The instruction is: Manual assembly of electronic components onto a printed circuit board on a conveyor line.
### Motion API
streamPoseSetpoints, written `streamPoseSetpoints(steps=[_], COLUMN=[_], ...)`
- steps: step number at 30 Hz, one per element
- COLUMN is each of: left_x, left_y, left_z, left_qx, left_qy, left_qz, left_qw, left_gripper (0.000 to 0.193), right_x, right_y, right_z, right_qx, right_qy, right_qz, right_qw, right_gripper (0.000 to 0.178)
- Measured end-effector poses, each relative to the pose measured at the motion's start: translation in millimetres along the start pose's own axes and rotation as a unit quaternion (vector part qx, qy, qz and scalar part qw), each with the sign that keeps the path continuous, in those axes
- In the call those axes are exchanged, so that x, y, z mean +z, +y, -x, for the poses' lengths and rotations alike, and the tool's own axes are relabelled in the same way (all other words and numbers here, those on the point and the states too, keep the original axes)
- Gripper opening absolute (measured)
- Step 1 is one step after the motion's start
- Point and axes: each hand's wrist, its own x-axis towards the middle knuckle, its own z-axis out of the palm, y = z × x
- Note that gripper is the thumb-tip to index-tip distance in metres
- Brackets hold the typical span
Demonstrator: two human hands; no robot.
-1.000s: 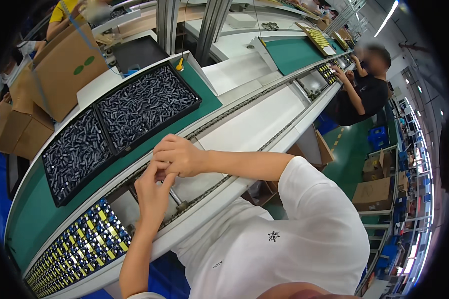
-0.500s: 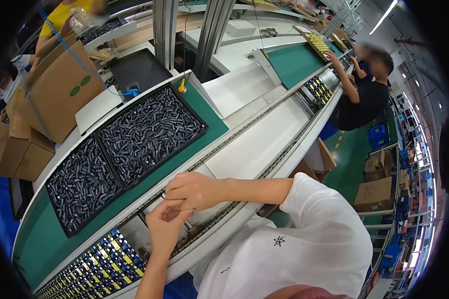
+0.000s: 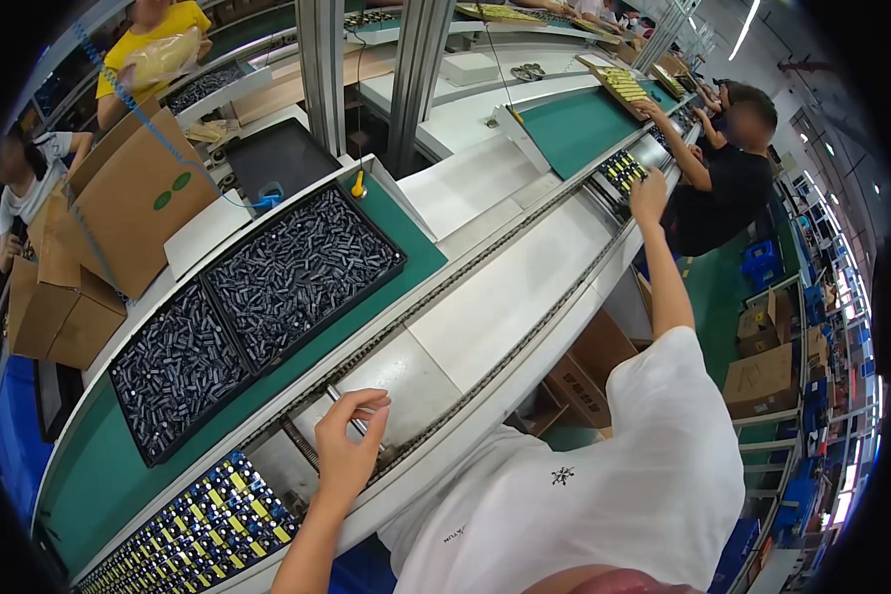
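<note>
My left hand [image 3: 349,441] hovers over the conveyor [image 3: 416,381], beside a metal rod [image 3: 359,421]. Its fingers are curved, with a gap to the thumb, and I see nothing between them. Far off to the right, my right hand [image 3: 649,198] is stretched out at the edge of a panel of circuit boards [image 3: 624,170] with yellow and black parts. Its fingertips are too small to make out, so whether they grip the panel is unclear. Nearer, at lower left, lies a larger set of blue, yellow and black circuit boards [image 3: 193,525] on the line.
Two black trays [image 3: 297,272] [image 3: 178,371] full of small dark cylindrical parts lie on the green mat beyond the conveyor. Cardboard boxes [image 3: 134,203] stand at left. A co-worker in black [image 3: 718,183] works at the line's far right; another in yellow [image 3: 153,49] holds a clear bag.
My hands have parted: the right one has swung far up and right to the panel of boards. The left stays over the conveyor, its fingers loosened. The view has shifted slightly.
</note>
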Motion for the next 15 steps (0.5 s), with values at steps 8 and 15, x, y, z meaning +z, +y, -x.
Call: streamPoseSetpoints(steps=[8, 15], left_x=[2.0, 0.7], left_y=[-4.5, -3.1], left_z=[1.6, 2.6], left_qx=[0.013, -0.011], left_qy=[0.003, -0.01], left_qz=[0.006, -0.016], left_qw=[1.0, 1.0], left_gripper=[0.016, 0.011], right_x=[27.1, 29.5], right_y=[92.3, 63.6], right_z=[9.1, 11.5], right_qx=[0.137, 0.152], right_qy=[-0.191, -0.242], right_qz=[-0.012, 0.049], right_qw=[0.972, 0.957], right_gripper=[0.061, 0.056])
